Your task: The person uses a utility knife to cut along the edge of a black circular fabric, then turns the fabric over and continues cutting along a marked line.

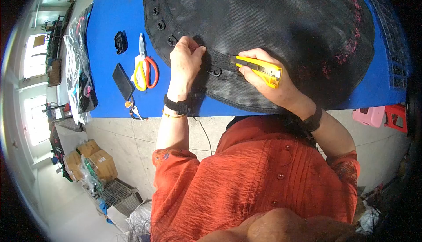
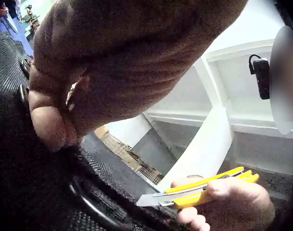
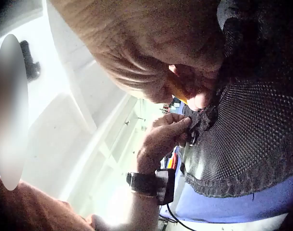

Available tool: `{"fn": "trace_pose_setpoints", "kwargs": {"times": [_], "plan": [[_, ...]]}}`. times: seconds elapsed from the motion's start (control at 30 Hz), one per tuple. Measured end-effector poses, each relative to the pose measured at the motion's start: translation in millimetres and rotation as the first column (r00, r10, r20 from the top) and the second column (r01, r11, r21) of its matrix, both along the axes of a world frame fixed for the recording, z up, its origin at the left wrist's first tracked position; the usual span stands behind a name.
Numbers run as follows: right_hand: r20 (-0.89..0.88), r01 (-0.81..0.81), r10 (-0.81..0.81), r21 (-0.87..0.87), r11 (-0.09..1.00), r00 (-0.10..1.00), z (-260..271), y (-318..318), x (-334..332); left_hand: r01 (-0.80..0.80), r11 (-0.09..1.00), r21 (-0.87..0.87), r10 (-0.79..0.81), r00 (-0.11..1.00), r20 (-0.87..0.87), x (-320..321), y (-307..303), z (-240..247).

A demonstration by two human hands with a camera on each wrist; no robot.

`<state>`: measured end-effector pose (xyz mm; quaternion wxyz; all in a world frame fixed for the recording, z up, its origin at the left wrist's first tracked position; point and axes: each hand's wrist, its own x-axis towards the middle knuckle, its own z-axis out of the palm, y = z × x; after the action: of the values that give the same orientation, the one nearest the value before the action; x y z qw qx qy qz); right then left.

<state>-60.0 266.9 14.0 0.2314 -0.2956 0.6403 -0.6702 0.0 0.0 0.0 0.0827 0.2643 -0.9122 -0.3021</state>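
Note:
A large black mesh sheet [image 1: 263,22] with a thick webbing border lies over the table. My left hand [image 1: 184,61] pinches that border between thumb and fingers, close to a dark ring fitting [image 1: 215,71] on the edge. Yellow-handled thread snips [image 1: 266,72] are gripped in my right hand [image 1: 285,93], just right of the ring fitting. In the left wrist view the metal blades of the snips [image 2: 151,198] point at the border. From the right wrist, the left hand [image 3: 161,137] is seen with its fingertips on the sheet's edge.
Scissors [image 1: 151,72] with yellow and red handles, a black phone [image 1: 122,81] and a small black object [image 1: 120,42] lie on the blue tabletop [image 1: 105,17] to the left. Clear plastic packaging [image 1: 79,66] lines its left edge. Cardboard boxes [image 1: 102,163] stand on the floor.

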Motion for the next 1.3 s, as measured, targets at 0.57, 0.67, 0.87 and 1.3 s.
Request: {"fn": "trace_pose_setpoints", "kwargs": {"times": [0.57, 0.67, 0.87, 1.3], "plan": [[0.059, -0.025, 0.027, -0.031, 0.999, 0.998, -4, 1, 1, 0.013, 0.983, -0.181, -0.021, 0.999, -0.040, 14, 18, 12], [0.046, -0.043, 0.046, -0.063, 0.997, 0.998, -1, 3, -2, 0.156, 0.963, -0.219, -0.167, 0.985, -0.035, 22, 20, 22], [-0.082, 0.075, -0.073, 0.023, 0.997, 0.994, 29, 36, -24, 0.257, 0.939, -0.228, -0.263, 0.965, 0.004, 35, 29, 31], [0.150, 0.381, -0.406, 0.174, 0.908, 0.901, 29, 172, -21, 0.337, 0.937, -0.087, -0.347, 0.923, -0.163, 31, 160, 44]]}}
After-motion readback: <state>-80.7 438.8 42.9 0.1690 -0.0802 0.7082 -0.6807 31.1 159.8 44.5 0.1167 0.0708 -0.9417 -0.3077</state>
